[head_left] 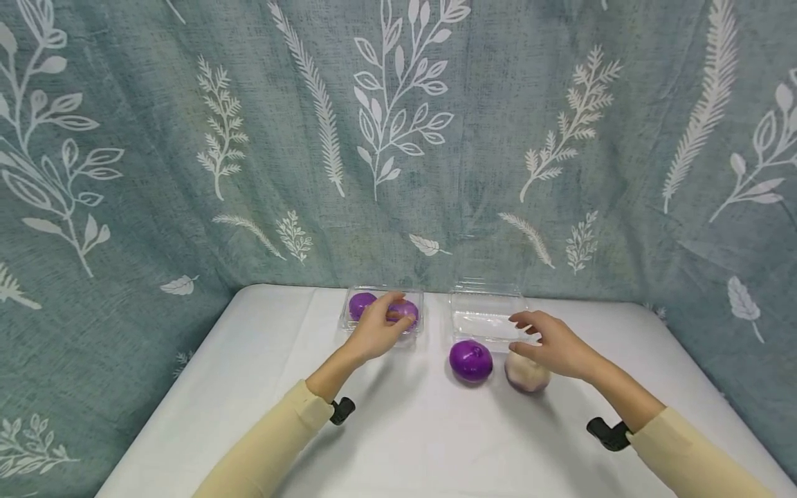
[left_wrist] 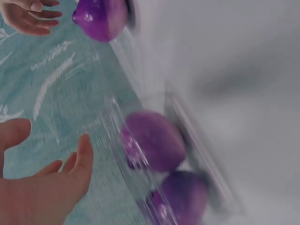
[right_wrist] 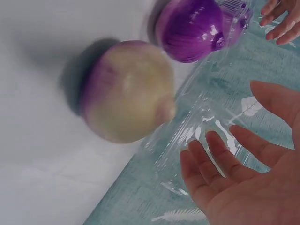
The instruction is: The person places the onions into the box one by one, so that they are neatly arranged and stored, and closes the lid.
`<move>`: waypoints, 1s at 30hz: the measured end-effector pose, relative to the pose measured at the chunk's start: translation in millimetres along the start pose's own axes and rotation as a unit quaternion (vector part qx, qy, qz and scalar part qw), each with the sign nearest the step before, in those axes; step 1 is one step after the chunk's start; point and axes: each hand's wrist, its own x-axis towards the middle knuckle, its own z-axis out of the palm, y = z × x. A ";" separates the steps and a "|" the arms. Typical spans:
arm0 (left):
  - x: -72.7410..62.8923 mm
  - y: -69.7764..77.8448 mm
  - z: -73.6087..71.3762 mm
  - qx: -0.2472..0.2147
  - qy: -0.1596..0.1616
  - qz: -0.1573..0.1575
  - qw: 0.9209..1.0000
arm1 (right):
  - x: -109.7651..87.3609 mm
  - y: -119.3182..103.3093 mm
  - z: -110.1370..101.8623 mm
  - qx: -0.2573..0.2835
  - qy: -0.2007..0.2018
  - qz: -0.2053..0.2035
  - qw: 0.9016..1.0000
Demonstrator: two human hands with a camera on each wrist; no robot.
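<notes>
My left hand [head_left: 381, 327] hovers with loosely bent fingers over a clear plastic container [head_left: 344, 319] at the back of the table. Inside it lie two purple onions, one on the left [head_left: 361, 306] and one partly behind my fingers [head_left: 407, 312]. My right hand [head_left: 554, 344], fingers spread and holding nothing, is above a cream-and-purple, round, turnip-like vegetable [right_wrist: 129, 91], overlapping its top in the head view. Left of that vegetable, a glossy purple onion [head_left: 471, 361] sits on the table. Behind both stands a second clear container [head_left: 482, 315] with its lid raised.
A white cloth covers the table [head_left: 398, 429]. Directly behind its back edge hangs a teal curtain [head_left: 398, 228] with white leaf prints, which also runs along both sides. Dark camera mounts [head_left: 609, 434] are strapped to the wrists.
</notes>
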 end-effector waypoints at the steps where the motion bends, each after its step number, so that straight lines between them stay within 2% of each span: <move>1: 2.1 2.0 4.1 0.005 -0.005 -0.001 1.000 | -2.9 1.9 -0.3 0.001 0.001 0.003 1.000; 5: 10.9 7.3 20.3 0.006 -0.026 -0.018 0.999 | -12.5 8.8 -0.5 0.003 -0.001 0.013 1.000; 11: 23.8 13.0 43.6 -0.003 -0.083 -0.068 0.994 | -23.5 19.3 0.2 0.004 0.011 0.022 1.000; 16: 35.6 15.9 59.6 -0.001 -0.108 -0.101 0.989 | -32.4 30.6 4.1 0.019 0.005 0.053 0.998; 19: 39.5 15.6 68.3 0.015 -0.120 -0.110 0.987 | -39.6 37.9 9.8 0.030 -0.004 0.078 0.997; 22: 41.2 14.7 76.6 0.036 -0.119 -0.102 0.987 | -46.5 46.4 16.2 0.045 -0.007 0.091 0.995; 25: 42.0 14.0 84.6 0.039 -0.107 -0.102 0.988 | -51.2 54.6 22.4 0.069 -0.005 0.099 0.993; 30: 43.9 10.6 96.7 0.006 -0.071 -0.119 0.990 | -54.2 64.4 29.8 0.089 0.002 0.119 0.989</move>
